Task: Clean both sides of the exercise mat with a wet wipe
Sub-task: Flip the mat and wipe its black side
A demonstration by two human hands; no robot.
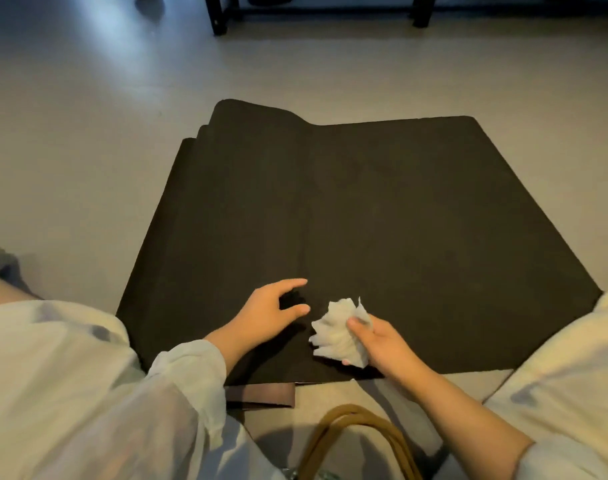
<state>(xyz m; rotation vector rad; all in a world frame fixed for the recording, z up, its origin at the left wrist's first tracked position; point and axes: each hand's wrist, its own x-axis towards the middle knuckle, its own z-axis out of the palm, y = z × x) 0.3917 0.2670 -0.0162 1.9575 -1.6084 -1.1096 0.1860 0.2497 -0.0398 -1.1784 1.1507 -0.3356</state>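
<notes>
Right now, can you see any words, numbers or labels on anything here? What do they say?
There are none to read.
The dark exercise mat shows no print or logo.
The wet wipe, held in the right hand, is plain white.
The left hand rests on the mat near a small dark thing, too dim to tell if it bears any mark.
The brown handles show no label.

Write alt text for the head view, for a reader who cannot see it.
A person's right hand holds a crumpled white wet wipe just above a dark brown folded exercise mat lying on a pale floor. The left hand hovers over the mat's near edge, thumb and fingers curved and holding nothing. Tan bag handles show at the bottom.
</notes>
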